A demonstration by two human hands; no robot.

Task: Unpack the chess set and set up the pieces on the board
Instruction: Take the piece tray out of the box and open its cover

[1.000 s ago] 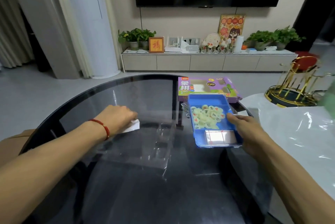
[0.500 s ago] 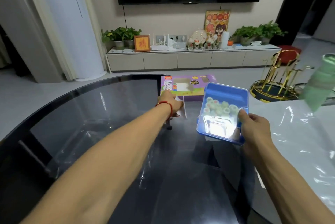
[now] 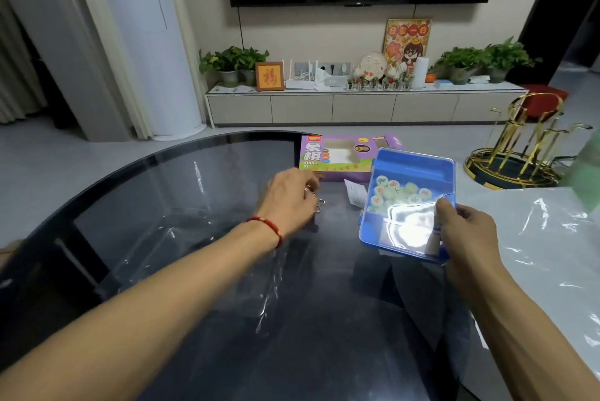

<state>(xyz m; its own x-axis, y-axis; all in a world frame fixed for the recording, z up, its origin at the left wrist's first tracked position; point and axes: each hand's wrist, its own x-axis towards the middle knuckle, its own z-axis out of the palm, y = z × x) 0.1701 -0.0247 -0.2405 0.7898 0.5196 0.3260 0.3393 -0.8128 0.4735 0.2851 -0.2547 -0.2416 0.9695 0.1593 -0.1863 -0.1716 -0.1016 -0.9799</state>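
My right hand (image 3: 464, 231) grips the near right corner of a blue plastic case (image 3: 412, 166) with a clear lid and holds it tilted above the dark glass table (image 3: 162, 173). Pale green round chess pieces (image 3: 397, 192) lie heaped inside the case. The fingers of my left hand (image 3: 287, 201) curl around a cluster of small metal rings (image 3: 319, 204) on the table. Between my hands, a folded white paper (image 3: 354, 192) lies on the glass. Behind it lies the purple chess set box (image 3: 341, 157).
Crumpled clear plastic packaging (image 3: 201, 238) lies on the glass under my left forearm. To the right is a white surface under clear film (image 3: 552, 254), with a gold wire rack (image 3: 513, 153) at its far end. A blurred green object (image 3: 587, 173) is at the right edge.
My left hand carried the folded paper from the left to beside the purple box, let go of it and closed on the metal rings. My right hand lifted and tilted the blue case.
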